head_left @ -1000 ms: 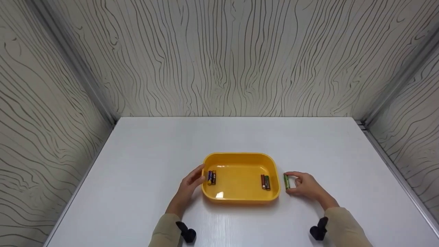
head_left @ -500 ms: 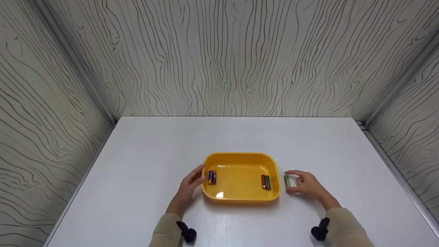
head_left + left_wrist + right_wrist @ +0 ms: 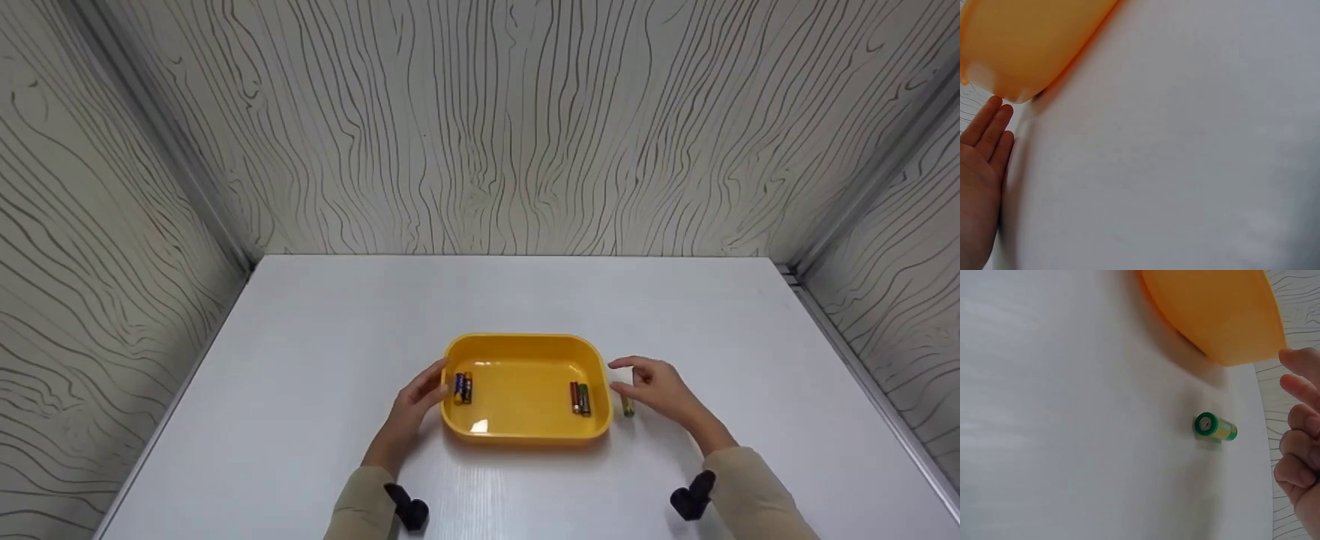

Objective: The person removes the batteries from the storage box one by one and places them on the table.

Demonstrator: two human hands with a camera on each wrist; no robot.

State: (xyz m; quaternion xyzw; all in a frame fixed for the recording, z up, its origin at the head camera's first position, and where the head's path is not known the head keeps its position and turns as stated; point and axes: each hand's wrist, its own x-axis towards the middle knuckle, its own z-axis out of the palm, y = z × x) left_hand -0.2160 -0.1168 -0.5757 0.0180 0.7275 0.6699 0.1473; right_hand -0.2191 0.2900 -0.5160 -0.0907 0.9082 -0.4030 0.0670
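Observation:
A yellow plastic tray (image 3: 525, 437) sits on the white table. My left hand (image 3: 409, 405) rests at its left end, thumb and fingertips against the rim; in the left wrist view the fingers (image 3: 991, 126) look straight. My right hand (image 3: 660, 386) is at the tray's right end, thumb and index finger spread and tips close to the rim, the other fingers curled and holding nothing. Partly hidden under that hand in the head view, a green-and-yellow battery (image 3: 1216, 427) lies on the table just right of the tray.
Inside the tray, a blue-and-gold battery (image 3: 459, 390) and a dark battery (image 3: 468, 388) lie side by side at the left. A red battery (image 3: 575, 397) and a dark green battery (image 3: 585, 400) lie at the right. Patterned panels (image 3: 480, 150) stand behind and beside the table.
My right hand has let go of the green-and-yellow battery, leaving it on the table, and moved up and left to the tray's right rim. The left hand stays in place.

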